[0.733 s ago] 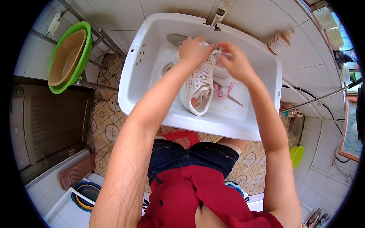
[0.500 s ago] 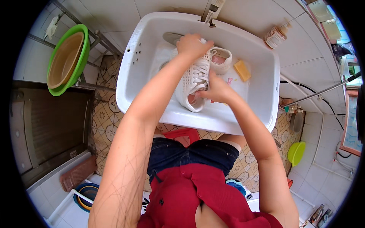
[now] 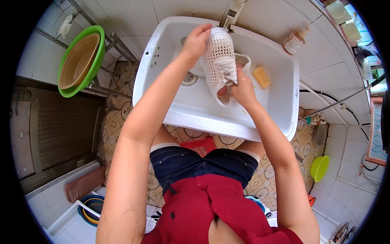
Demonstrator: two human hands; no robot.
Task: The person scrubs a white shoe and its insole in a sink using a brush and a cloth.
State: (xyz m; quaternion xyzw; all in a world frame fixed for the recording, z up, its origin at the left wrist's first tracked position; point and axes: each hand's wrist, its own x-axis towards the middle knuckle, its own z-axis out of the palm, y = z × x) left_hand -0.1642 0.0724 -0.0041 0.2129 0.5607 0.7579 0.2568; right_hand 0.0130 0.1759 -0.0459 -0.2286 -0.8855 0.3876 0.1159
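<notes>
A white sneaker (image 3: 219,55) with a perforated upper and white laces is held over the sink (image 3: 195,116), its toe just under the tap (image 3: 231,16). My left hand (image 3: 196,44) is closed on the toe's left side. My right hand (image 3: 243,87) grips the shoe's right side by the laces and ankle opening, thumb against it. Behind it lies a second white shoe (image 3: 244,61), partly hidden. A yellow bar of soap (image 3: 261,77) rests in the sink to the right.
The drain (image 3: 189,78) shows left of the shoe. A pump bottle (image 3: 294,41) stands on the sink's back right rim. Green and tan basins (image 3: 81,61) hang on a metal rack at left. A red stool (image 3: 199,144) is under me; a lime basin (image 3: 319,168) sits at right.
The held sneaker has risen toward the tap, its toe shifting up. My left hand has slid from its top to the toe's left side. The drain has come into view.
</notes>
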